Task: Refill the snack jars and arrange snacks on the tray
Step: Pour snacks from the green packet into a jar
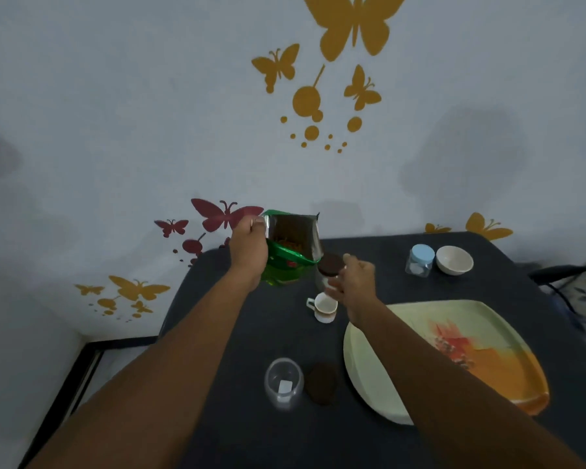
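Two hands busy: your left hand (247, 247) pinches the open green snack bag (290, 252) by its rim, held upright so nothing spills, while your right hand (354, 277) curls loosely around the brown-lidded jar (329, 267) behind the cup (323, 308), grip unclear, probably to unscrew it; tray (379, 377) waits right.

Home room, butterfly decals (354, 25) on wall, snack-laden table (251, 434)
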Motion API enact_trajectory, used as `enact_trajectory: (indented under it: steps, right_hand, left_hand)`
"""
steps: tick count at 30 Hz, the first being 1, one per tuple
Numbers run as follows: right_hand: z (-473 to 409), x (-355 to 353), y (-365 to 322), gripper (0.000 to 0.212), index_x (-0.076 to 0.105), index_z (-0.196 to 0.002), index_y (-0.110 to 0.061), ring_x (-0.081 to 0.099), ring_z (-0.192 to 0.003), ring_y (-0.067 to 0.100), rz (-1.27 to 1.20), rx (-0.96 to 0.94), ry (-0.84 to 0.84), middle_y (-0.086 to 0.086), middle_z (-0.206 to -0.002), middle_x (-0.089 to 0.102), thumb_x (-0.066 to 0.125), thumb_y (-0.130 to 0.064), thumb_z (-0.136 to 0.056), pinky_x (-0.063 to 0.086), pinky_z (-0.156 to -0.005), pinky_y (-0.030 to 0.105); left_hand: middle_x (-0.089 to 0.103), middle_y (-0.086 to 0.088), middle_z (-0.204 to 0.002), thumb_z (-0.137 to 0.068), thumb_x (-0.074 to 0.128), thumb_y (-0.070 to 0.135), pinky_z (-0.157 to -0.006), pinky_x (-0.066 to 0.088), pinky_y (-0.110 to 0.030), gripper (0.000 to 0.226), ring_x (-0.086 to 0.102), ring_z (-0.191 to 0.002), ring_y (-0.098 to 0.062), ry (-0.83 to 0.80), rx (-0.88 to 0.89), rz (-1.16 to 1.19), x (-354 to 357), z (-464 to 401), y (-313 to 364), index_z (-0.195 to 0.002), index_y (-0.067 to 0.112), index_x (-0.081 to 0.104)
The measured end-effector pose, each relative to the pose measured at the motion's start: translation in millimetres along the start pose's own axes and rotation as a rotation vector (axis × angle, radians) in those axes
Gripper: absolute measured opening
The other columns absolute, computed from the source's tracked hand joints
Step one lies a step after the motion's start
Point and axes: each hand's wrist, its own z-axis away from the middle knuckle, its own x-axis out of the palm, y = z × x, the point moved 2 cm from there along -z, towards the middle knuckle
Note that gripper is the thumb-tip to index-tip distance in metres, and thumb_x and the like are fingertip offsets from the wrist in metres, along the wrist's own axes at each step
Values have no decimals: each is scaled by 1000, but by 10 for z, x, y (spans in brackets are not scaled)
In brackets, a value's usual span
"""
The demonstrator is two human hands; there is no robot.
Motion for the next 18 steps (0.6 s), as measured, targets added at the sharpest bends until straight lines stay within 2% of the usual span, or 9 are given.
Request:
enact_trajectory:
  steps: [3,6,7,8,10,12,14,16,18]
  right_hand:
    - [98,34,-119,49,47,-132,-20,66,-99,29,-54,131,-180,14,-121,58,55,-55,-98,62,-72,46]
    - [164,84,-249,78,48,-139,-20,54,-124,38,-297,241,-403,16,-140,51,55,-77,-86,55,-89,63]
    - [188,89,-310,87,49,-140,-20,51,-128,41,-397,268,-471,17,-142,49,56,-82,-80,53,-90,66]
    - [212,92,-376,94,50,-141,-19,50,-130,43,-468,288,-538,19,-143,50,57,-86,-75,51,-92,67]
    - [284,85,-503,101,55,-140,-19,56,-127,45,-474,288,-649,23,-140,57,56,-91,-70,51,-98,60]
    - [345,64,-606,99,59,-135,-19,63,-120,41,-371,268,-662,19,-132,66,51,-93,-70,50,-106,50]
    - [376,34,-718,94,62,-131,-19,67,-115,36,-297,231,-603,15,-126,70,51,-91,-72,56,-97,46]
    - [381,-7,-860,88,65,-129,-19,70,-111,32,-311,156,-564,13,-123,72,52,-88,-76,61,-83,42]
    - [346,-65,-1001,81,66,-129,-20,71,-110,29,-373,78,-576,11,-123,72,57,-83,-78,58,-86,42]
  left_hand:
    - [69,-7,-104,-105,44,19,-82,55,-38,25,63,-99,-23,-48,-34,179,-68,29,461,-96,24,67]
    - [77,-9,-98,-100,47,19,-60,58,-31,29,71,-85,-23,-127,-42,396,-151,117,838,-98,20,75]
    - [78,-8,-99,-99,48,22,-58,58,-29,30,74,-83,-23,-144,-51,457,-193,142,934,-97,20,78]
    - [79,-8,-104,-99,49,27,-66,60,-33,31,76,-89,-24,-154,-69,503,-234,152,1006,-100,20,79]
    - [77,-10,-114,-100,50,33,-97,55,-48,32,70,-114,-31,-180,-126,527,-321,170,1109,-113,17,75]
    - [76,-12,-117,-103,48,31,-107,47,-58,32,64,-124,-36,-206,-147,454,-396,197,1176,-118,14,71]
    - [75,-16,-115,-107,44,21,-98,55,-59,29,69,-115,-35,-224,-123,372,-484,256,1278,-117,10,69]
    - [76,-17,-108,-106,47,17,-83,63,-51,26,75,-101,-31,-231,-70,301,-594,341,1385,-112,9,71]
    - [77,-16,-105,-101,55,22,-73,64,-43,25,76,-95,-30,-231,25,214,-713,397,1446,-102,10,76]
